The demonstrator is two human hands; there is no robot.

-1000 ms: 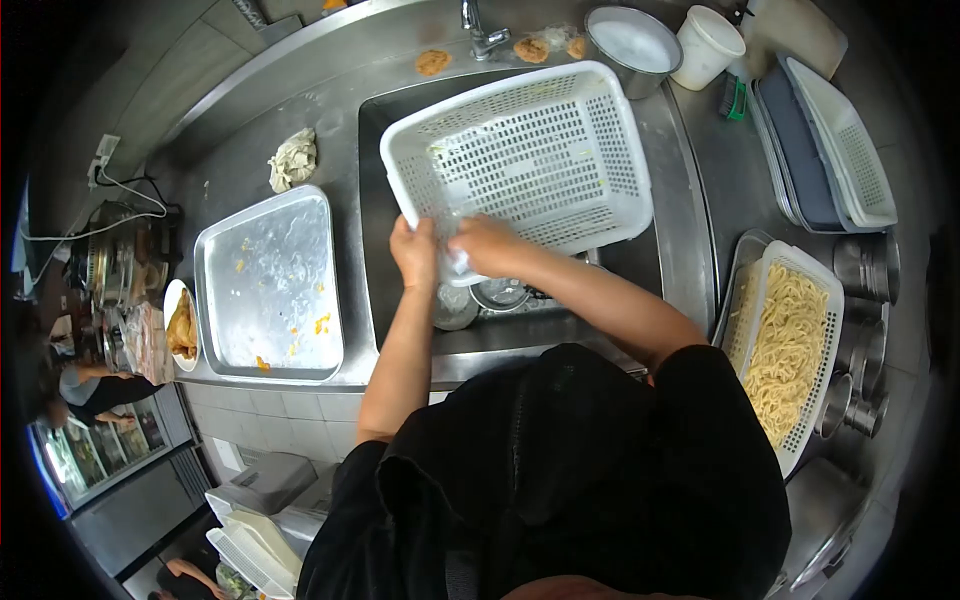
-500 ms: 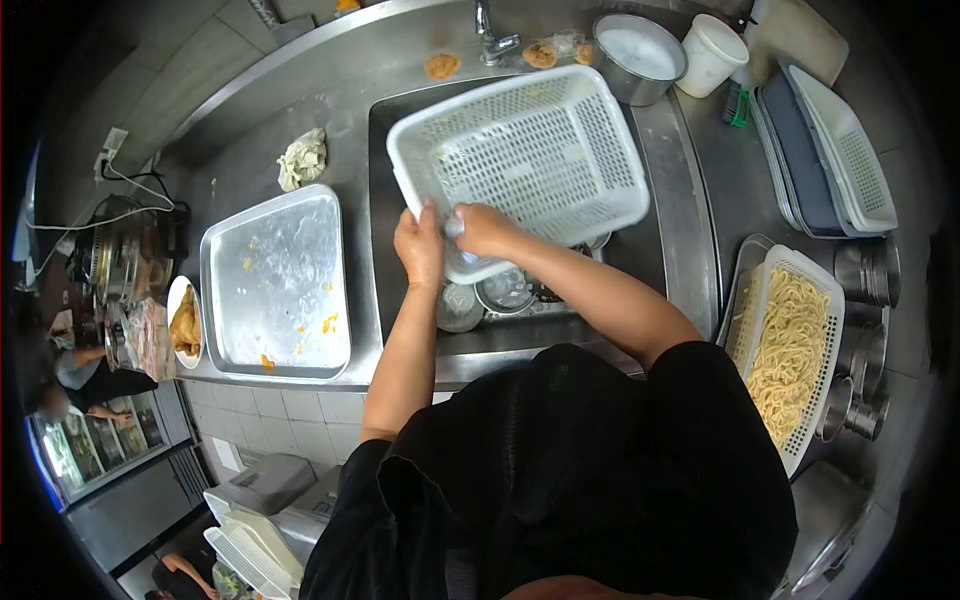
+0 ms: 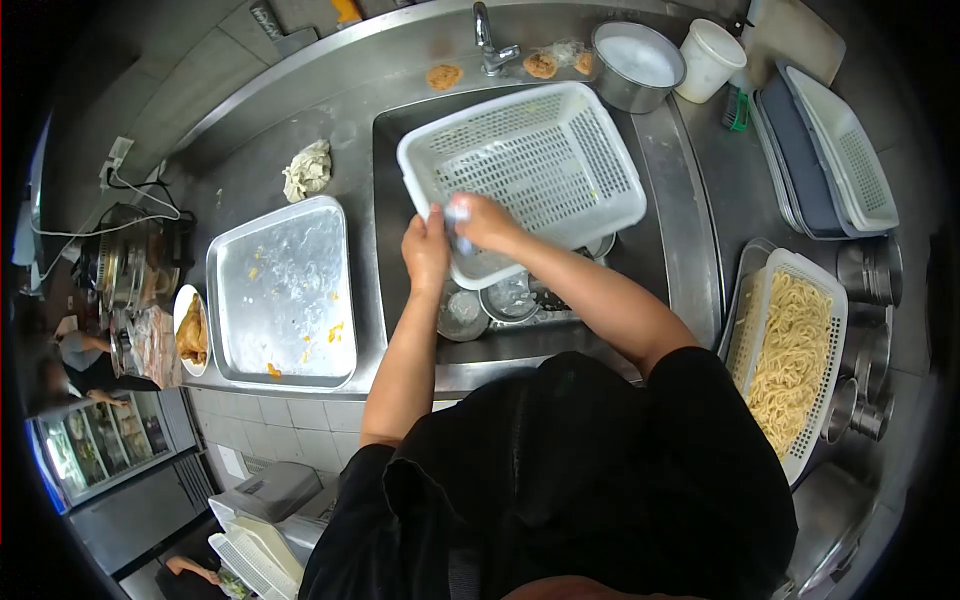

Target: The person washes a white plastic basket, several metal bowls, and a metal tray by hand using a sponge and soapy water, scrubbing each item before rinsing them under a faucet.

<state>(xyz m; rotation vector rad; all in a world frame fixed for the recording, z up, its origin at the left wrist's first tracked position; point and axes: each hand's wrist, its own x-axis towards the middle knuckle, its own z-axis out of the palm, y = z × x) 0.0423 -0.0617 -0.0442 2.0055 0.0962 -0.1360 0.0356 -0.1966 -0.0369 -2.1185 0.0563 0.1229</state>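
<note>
A white perforated plastic basket (image 3: 606, 165) is held tilted over the sink (image 3: 648, 285), with wet, soapy-looking patches on its bottom. My left hand (image 3: 427, 247) is closed on its near left rim, thumb on top. Just to the right, my right hand (image 3: 484, 222) is closed around something whitish-blue, blurred and mostly hidden by the fingers, against the basket's inner left side. Below the basket in the sink lie a round metal bowl (image 3: 508, 298) and another round container (image 3: 462, 315), both partly covered by the basket.
Left of the sink lie a soiled metal tray (image 3: 285, 290), a crumpled cloth (image 3: 307, 170) and a plate of food (image 3: 190, 330). Behind stand a faucet (image 3: 494, 48), a pot of whitish liquid (image 3: 638, 62) and a white bucket (image 3: 712, 60). Noodles (image 3: 790, 365) fill a basket at right.
The basket is a little lower and tilted slightly differently. My right hand has shifted slightly up along its inner side; my left hand keeps its hold. The whole view has shifted slightly.
</note>
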